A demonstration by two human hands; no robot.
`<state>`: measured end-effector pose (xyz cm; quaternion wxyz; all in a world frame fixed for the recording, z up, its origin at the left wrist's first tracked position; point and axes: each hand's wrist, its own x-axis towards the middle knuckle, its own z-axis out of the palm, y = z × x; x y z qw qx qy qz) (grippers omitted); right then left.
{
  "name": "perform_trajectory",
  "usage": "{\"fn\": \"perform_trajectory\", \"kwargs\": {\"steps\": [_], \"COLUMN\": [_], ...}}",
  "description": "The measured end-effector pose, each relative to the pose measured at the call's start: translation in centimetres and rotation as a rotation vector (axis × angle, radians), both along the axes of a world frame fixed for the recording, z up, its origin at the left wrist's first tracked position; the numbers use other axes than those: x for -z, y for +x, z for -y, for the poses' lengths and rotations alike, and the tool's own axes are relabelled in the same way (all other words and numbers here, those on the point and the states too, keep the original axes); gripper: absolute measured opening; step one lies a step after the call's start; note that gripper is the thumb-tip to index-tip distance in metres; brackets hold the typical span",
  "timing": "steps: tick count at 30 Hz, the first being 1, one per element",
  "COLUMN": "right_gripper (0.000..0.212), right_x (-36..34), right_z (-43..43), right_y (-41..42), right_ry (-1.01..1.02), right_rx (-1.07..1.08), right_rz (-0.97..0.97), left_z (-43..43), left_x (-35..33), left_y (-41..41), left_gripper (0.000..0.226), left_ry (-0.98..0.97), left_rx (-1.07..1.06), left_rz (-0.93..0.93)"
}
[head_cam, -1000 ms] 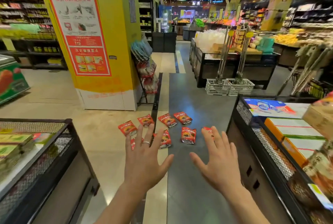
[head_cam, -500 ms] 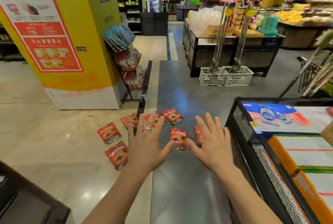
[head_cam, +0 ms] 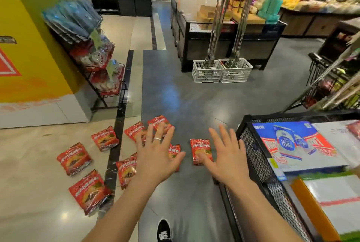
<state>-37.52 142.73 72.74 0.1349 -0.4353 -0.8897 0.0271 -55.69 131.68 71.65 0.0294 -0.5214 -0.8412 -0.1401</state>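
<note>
Several red snack packets lie scattered on the shop floor, among them one between my hands, one at the far left and one nearest me. My left hand, with a ring on one finger, is stretched out with fingers spread, above the packets and hiding parts of a few. My right hand is also held out flat with fingers spread, just right of the middle packet. Neither hand holds anything.
A black mesh display bin with flat boxes stands close on my right. A wire rack of bagged goods leans by the yellow pillar at left. Two white crates with metal poles stand ahead. My black shoe shows below.
I have moved forward and the view has tipped down, so the packets are nearer and larger. Both hands stay spread and empty, now lower over the packets.
</note>
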Motion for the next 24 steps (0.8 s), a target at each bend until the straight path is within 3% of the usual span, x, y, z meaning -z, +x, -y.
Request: {"fn": "perform_trajectory", "kwargs": {"steps": [5,13,21,24], "right_gripper": [0.08,0.087,0.095,0.085], "right_x": [0.9,5.1,12.9,17.1], "right_z": [-8.9,-20.1,-34.1,-40.1], "right_y": [-4.1,-8.9,-14.3,-17.2], "right_ry": [-0.011,-0.19,-0.41,-0.506], "right_rx": [0.038,0.112,0.026,0.018], "right_rz": [0.059,0.057,0.107,0.137], "left_z": [-10.9,-22.1,-33.4,-37.8], "left_x": [0.6,5.2,12.3,16.1], "left_y": [-4.9,-10.4,-15.6,-17.9], "left_gripper": [0.088,0.089,0.084,0.088], "left_ry": [-0.024,-0.169,-0.249,-0.324], "left_rx": [0.08,0.084,-0.077,-0.158], "left_rz": [0.041,0.069,0.17,0.233]}}
